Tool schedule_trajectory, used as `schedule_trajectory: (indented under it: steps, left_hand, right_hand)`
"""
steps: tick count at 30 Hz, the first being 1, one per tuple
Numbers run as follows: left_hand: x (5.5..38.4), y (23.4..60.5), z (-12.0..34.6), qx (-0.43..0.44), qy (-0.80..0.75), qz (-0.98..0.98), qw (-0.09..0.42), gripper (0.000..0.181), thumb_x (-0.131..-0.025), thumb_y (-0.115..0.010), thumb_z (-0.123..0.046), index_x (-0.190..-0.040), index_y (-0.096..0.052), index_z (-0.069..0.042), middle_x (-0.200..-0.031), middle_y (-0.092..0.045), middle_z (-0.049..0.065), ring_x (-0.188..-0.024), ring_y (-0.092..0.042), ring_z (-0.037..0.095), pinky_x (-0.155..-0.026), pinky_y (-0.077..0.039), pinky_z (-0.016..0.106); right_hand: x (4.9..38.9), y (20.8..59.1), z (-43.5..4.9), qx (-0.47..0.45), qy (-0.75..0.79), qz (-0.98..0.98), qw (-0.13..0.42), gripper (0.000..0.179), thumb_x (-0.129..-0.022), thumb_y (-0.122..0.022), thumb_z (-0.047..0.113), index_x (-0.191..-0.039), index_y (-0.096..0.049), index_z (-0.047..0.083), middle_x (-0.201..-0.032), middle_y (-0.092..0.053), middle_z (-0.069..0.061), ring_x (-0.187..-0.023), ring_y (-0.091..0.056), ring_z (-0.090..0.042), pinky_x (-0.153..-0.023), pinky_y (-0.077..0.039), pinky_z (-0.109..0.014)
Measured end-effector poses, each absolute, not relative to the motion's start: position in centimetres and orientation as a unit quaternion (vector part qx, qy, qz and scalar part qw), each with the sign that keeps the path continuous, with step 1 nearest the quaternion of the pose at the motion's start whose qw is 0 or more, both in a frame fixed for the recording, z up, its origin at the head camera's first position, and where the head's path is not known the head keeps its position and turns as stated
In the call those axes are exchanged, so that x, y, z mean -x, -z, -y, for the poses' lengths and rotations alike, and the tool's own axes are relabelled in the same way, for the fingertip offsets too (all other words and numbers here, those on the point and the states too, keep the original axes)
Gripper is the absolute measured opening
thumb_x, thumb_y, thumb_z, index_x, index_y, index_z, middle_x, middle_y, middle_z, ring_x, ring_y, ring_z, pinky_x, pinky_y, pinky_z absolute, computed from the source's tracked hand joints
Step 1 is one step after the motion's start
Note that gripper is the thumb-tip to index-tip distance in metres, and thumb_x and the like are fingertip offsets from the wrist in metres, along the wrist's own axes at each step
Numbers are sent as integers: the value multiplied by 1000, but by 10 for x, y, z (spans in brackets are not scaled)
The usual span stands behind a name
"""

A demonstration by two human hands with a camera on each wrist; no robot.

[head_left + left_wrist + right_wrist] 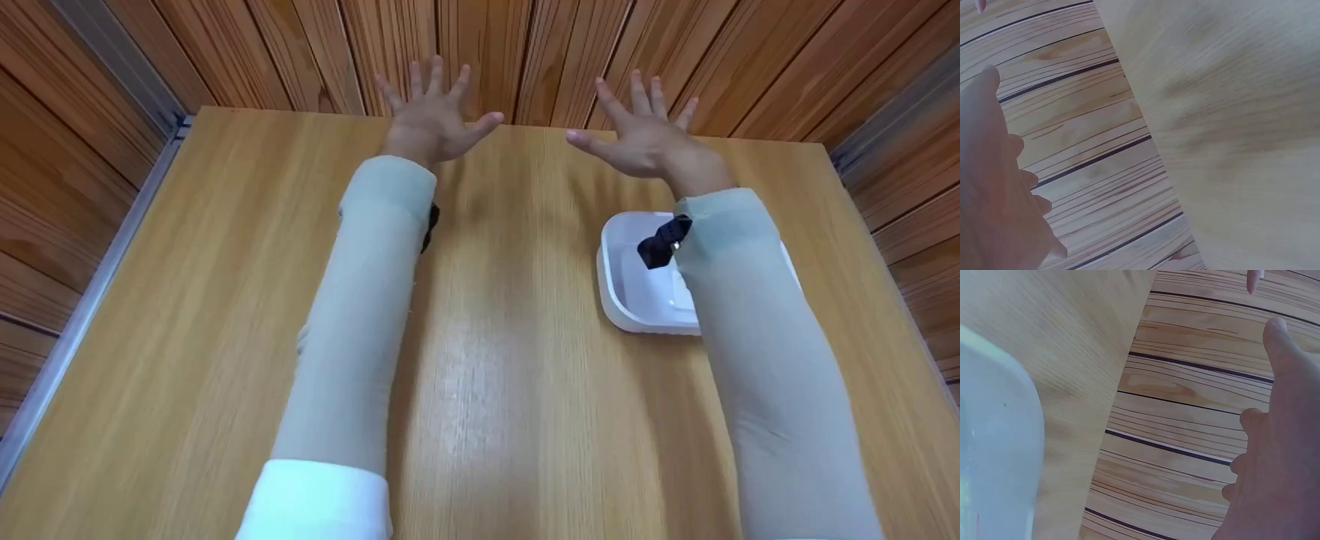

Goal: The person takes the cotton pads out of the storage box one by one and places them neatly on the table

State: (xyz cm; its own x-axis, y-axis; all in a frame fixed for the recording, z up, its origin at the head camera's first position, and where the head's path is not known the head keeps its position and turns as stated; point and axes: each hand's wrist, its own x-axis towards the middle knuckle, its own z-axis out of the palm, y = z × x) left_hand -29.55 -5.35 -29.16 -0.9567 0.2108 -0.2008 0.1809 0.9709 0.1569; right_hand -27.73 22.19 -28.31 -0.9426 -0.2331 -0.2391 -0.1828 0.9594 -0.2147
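Observation:
My left hand [431, 124] is held over the far edge of the wooden table, fingers spread and thumb pointing right, holding nothing. Across from it, my right hand [645, 139] spreads its fingers in the same way, thumb pointing left, with nothing in its grasp. A white plastic tub [626, 319] stands on the table under the right wrist and forearm, which hide much of it. In the right wrist view the rim of the tub [1030, 394] shows at the left, apart from the hand.
The light wooden table [480, 360] reaches back to a wall of wood planks [480, 60]. Plank walls also rise at both sides, with a metal rail [97, 307] along the left edge. A black wrist camera [664, 241] overhangs the tub.

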Motion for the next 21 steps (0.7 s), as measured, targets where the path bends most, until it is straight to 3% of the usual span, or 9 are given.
schedule_trajectory:
  steps: [21]
  left_hand:
    - [280,290,52,-191,-82,-973,101,89,-97,-18,-78,-161,15,-26,-166,24,7,-152,23,29,-115,21,64]
  right_hand:
    - [247,283,-260,193,71,-973,100,95,-95,-29,79,-163,10,25,-164,26,-17,-149,28,-38,-103,33,-67]
